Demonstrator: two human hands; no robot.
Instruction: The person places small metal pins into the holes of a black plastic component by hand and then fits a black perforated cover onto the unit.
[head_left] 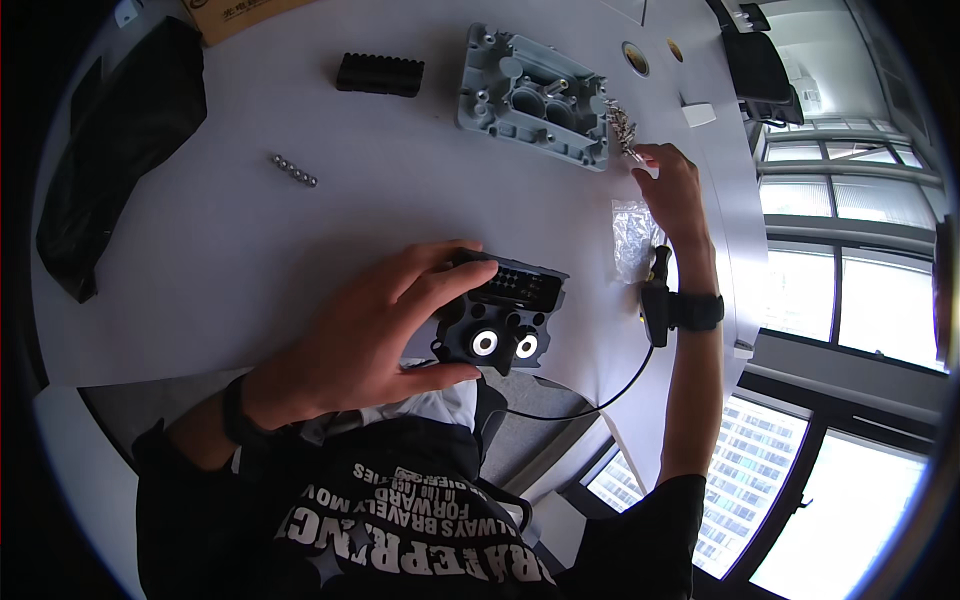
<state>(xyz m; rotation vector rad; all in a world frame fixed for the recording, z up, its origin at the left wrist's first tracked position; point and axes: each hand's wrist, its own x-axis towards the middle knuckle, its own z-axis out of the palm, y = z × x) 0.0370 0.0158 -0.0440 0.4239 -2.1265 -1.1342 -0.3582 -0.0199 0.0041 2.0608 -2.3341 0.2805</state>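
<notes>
My left hand (385,315) is closed round the left side of a black part with two white rings (500,335), held over the table's near edge. Its thumb lies along the part's lower side and its fingers over the top. My right hand (668,190) is at the right of the table, fingers bent together beside a pile of small metal screws (620,128). Whatever is between its fingertips is too small to make out. Just left of that pile sits a grey cast housing (535,98) with two round bores.
Under my right wrist lie a clear plastic bag (634,240) and a black tool with a cable (656,300). A ribbed black block (380,75) and a row of metal balls (294,170) are farther left. A black bag (130,150) and a cardboard box (240,15) flank the far left.
</notes>
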